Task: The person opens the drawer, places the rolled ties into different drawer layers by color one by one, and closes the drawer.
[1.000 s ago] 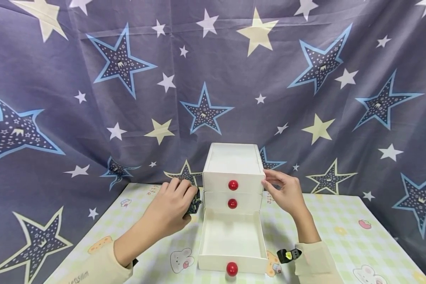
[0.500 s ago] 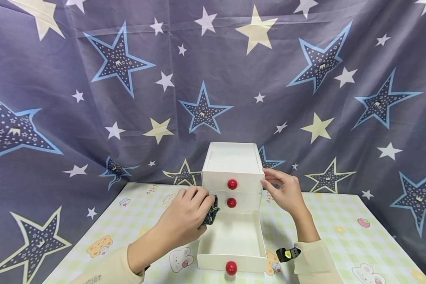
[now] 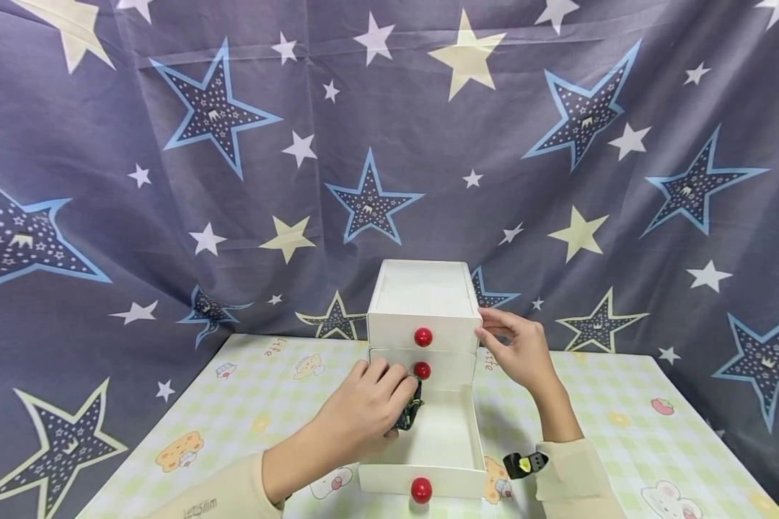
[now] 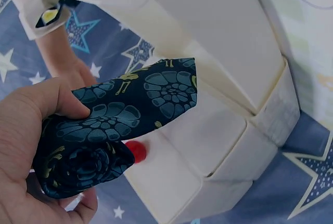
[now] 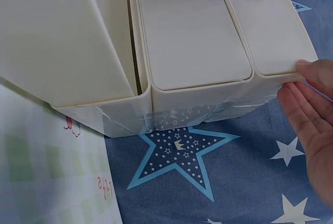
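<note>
My left hand point(image 3: 368, 405) holds a rolled-up necktie point(image 4: 112, 122), dark with a teal flower pattern and small yellow figures. Its pointed end sticks out past the thumb in the left wrist view. Hand and tie are over the pulled-out bottom drawer point(image 3: 448, 481) of a small white drawer cabinet point(image 3: 423, 287). At the cabinet's upper right front edge, my right hand point(image 3: 521, 352) pinches the corner, thumb on the front and fingers along the side. Above the open drawer, the middle drawer point(image 5: 195, 37) and the top drawer point(image 5: 276, 31) are closed, each with a red knob.
The cabinet stands on a table with a green-checked, cartoon-printed cloth point(image 3: 623, 425). Close behind the table hangs a dark blue curtain point(image 3: 422, 115) with stars. A black strap with a yellow mark point(image 3: 526, 465) sits at the right sleeve.
My left hand has carried the rolled necktie rightward, from beside the cabinet to over the open bottom drawer. The right hand has stayed at the cabinet's corner.
</note>
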Demonstrator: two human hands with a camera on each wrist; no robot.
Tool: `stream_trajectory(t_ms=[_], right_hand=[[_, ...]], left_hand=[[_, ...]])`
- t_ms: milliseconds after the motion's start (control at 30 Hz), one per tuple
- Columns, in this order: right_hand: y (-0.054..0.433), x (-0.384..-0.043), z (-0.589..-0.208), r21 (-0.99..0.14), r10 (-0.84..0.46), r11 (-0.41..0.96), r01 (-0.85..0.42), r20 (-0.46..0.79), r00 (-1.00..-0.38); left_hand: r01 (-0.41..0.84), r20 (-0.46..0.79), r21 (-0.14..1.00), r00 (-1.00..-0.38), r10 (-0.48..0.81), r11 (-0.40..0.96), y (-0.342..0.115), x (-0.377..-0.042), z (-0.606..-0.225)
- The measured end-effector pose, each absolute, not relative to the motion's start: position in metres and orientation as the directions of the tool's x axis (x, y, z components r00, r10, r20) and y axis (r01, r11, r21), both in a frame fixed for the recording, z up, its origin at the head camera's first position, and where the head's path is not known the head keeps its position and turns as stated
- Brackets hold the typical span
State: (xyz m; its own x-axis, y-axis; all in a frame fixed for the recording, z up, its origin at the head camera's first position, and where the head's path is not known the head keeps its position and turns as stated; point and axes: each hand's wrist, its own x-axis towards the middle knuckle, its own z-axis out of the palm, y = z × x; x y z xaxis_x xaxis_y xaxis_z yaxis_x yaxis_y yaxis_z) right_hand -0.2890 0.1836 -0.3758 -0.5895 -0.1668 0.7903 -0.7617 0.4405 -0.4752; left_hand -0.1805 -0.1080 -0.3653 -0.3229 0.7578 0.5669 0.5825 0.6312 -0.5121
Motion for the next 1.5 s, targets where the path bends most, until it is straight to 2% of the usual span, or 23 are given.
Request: stream_trajectory(t_ms=[100,400,833,1500], right_hand=[[0.184,-0.289,-0.376,-0.472,-0.169,0.442,-0.763,0.791,-0.588],[0.184,-0.290,-0.376,-0.470,-0.167,0.445,-0.762,0.793,-0.586],[0.185,-0.291,-0.375,-0.455,-0.174,0.459,-0.764,0.797,-0.579],[0.187,-0.289,-0.375,-0.459,-0.179,0.461,-0.759,0.790,-0.587]], left_hand=[[0.581,0.565,-0.519,-0.317,0.762,0.627,-0.105,-0.183,-0.372],[0.605,0.525,-0.503,-0.353,0.774,0.617,-0.095,-0.192,-0.390],[0.593,0.477,-0.566,-0.332,0.814,0.573,-0.086,-0.211,-0.409],[0.628,0.275,-0.595,-0.427,0.862,0.501,-0.072,-0.229,-0.434]])
